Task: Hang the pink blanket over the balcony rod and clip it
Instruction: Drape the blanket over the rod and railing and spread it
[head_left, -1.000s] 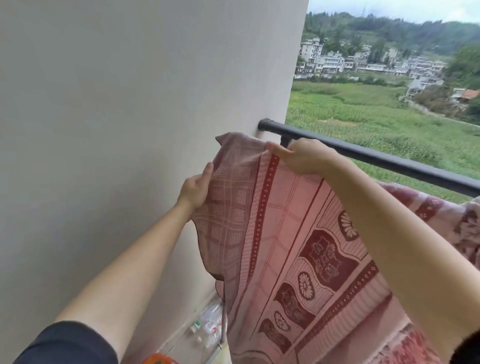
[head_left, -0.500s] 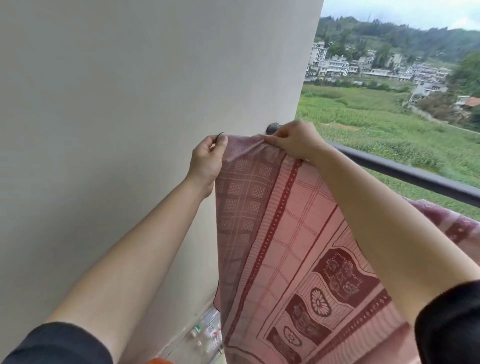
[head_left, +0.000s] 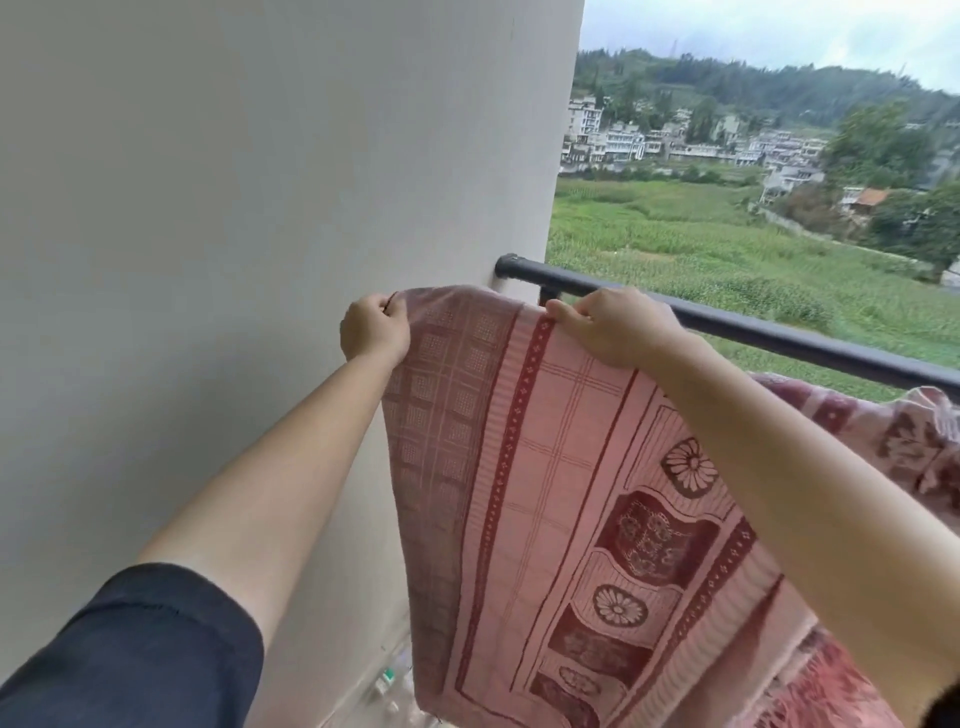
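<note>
Both hands pinch the pink blanket's (head_left: 545, 467) top edge, left hand (head_left: 375, 332) and right hand (head_left: 613, 327) just below the balcony rod (head_left: 779, 338), spreading it taut to drape over.

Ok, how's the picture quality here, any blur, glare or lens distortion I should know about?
Head view: flat overcast daylight, no glare or hard shadows; the pink blanket pattern is sharp at centre, smeared at its far right end; the trees there blur too; the wall edge leans, likely wide-angle distortion.
</note>
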